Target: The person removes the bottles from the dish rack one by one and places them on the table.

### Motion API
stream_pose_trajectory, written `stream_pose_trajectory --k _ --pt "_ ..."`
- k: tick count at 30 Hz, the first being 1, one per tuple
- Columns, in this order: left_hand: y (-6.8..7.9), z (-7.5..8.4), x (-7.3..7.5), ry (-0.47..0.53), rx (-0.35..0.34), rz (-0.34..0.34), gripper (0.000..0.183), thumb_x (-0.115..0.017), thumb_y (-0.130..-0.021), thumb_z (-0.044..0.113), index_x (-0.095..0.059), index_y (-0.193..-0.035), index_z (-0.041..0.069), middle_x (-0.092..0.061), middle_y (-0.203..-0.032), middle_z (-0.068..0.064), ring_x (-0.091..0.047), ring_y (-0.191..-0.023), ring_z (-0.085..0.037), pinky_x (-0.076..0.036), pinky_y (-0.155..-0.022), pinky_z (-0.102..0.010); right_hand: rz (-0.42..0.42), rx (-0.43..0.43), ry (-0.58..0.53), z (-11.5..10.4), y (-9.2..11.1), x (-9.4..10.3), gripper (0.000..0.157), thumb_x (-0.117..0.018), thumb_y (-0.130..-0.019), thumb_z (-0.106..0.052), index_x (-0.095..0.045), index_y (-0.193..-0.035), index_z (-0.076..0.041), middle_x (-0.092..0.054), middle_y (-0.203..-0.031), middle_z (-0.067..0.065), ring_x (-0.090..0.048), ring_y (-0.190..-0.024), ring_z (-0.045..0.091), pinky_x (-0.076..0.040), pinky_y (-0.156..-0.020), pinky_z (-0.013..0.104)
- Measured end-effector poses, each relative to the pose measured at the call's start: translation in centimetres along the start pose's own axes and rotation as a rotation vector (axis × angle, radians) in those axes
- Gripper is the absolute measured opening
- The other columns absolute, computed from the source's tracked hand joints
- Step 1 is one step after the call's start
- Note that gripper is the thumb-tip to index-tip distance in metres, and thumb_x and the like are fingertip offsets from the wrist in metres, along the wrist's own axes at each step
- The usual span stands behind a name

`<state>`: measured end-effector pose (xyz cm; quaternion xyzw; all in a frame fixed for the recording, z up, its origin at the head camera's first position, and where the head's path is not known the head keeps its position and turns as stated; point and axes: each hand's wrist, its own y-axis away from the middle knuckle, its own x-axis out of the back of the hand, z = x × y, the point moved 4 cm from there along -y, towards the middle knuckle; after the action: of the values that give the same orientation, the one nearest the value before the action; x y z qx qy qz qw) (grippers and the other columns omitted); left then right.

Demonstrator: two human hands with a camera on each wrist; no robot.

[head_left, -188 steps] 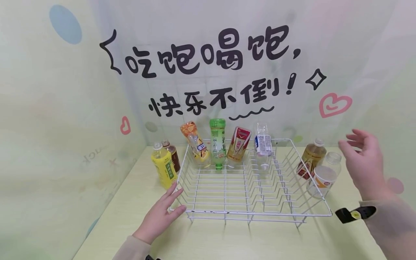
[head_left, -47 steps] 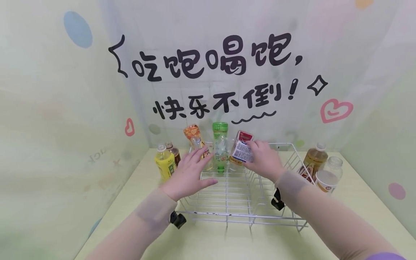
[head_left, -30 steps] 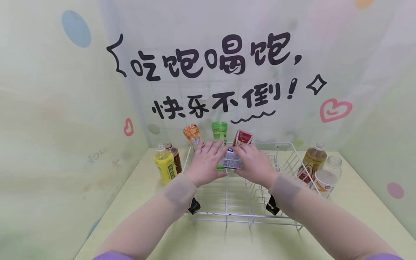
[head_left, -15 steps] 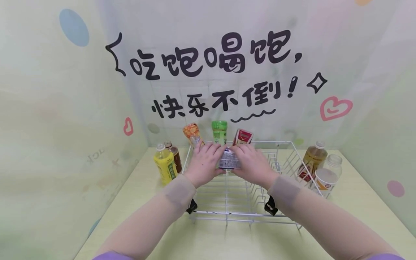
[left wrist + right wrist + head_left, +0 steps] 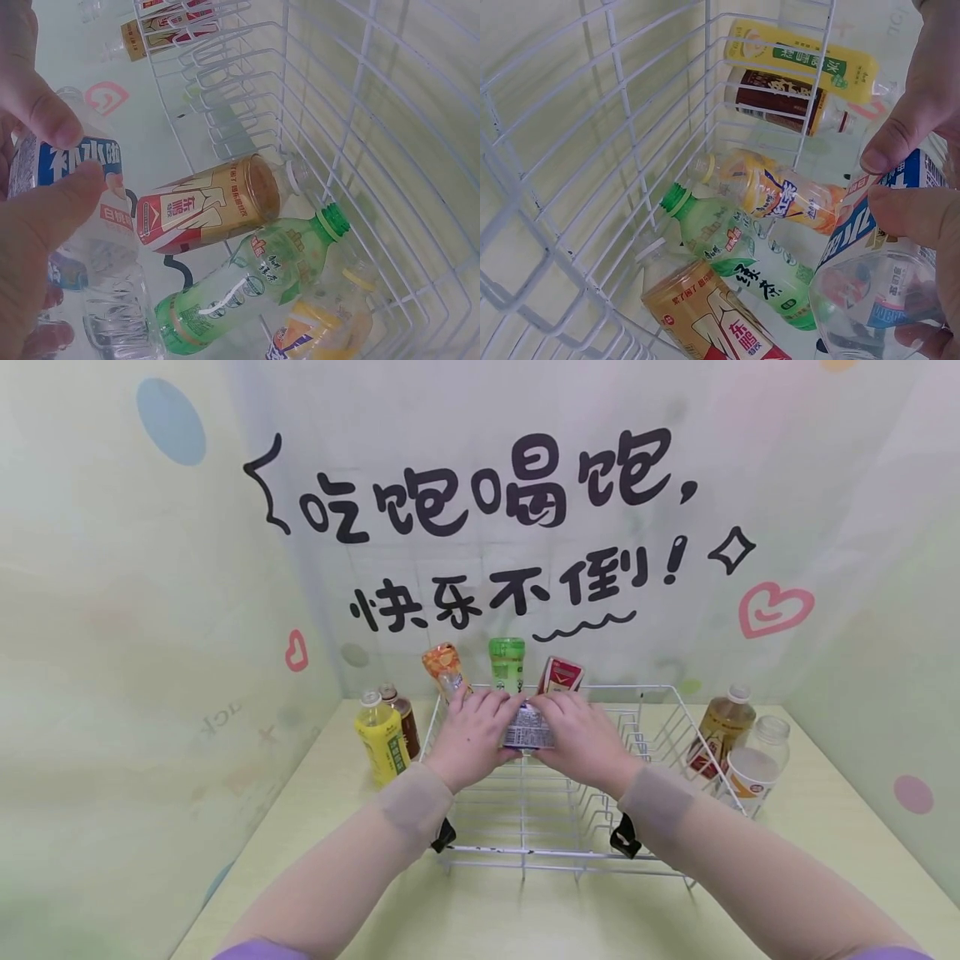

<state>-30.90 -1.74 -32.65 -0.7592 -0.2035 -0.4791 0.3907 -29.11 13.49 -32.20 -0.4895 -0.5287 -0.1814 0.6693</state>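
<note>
A clear plastic bottle (image 5: 528,728) with a blue and white label is held between both hands above the white wire dish rack (image 5: 555,853). My left hand (image 5: 471,739) grips it from the left and my right hand (image 5: 587,739) from the right. In both wrist views the thumbs lie over the label of the clear bottle (image 5: 874,289). Behind the hands, three bottles lean cap-down inside the rack: an orange-labelled one (image 5: 322,319), a green one (image 5: 251,281) and a gold-and-red one (image 5: 217,202). The hands hide their lower parts in the head view.
Left of the rack stand a yellow-labelled bottle (image 5: 382,745) and a dark brown bottle (image 5: 406,720). On its right are a gold-and-red bottle (image 5: 722,727) and a clear wide-mouthed bottle (image 5: 756,768). A printed wall (image 5: 750,677) rises close behind the rack.
The right hand has lifted the clear bottle from the rack's right back and carried it left. The left hand has come from the rack's front-left corner onto it. Hardly any motion over the last half second.
</note>
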Motion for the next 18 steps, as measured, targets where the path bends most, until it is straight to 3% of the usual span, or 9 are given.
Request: stream_pose_trajectory --k 8,18 --pt "0.2 -0.1 -0.1 0.01 0.01 0.003 0.084 -0.075 -0.076 0.054 -0.041 -0.144 0.019 -0.053 -0.131 -0.003 -0.048 -0.123 -0.026 -0.029 -0.109 -0.053 -0.004 0.02 -0.058 0.1 0.2 0.2 0.075 -0.085 -0.071 -0.031 -0.052 -0.134 -0.007 -0.056 -0.129 0.012 -0.051 -0.118 0.031 -0.048 -0.093 0.049" --pt "1.0 -1.2 -0.2 0.108 0.102 0.006 0.081 -0.077 -0.073 0.055 -0.046 -0.139 0.018 -0.054 -0.132 -0.004 -0.05 -0.118 -0.026 -0.034 -0.105 -0.049 -0.011 -0.048 -0.175 1.6 2.1 2.2 0.082 -0.084 -0.073 -0.034 -0.045 -0.142 -0.01 -0.049 -0.14 0.012 -0.045 -0.126 0.033 -0.041 -0.102 0.051"
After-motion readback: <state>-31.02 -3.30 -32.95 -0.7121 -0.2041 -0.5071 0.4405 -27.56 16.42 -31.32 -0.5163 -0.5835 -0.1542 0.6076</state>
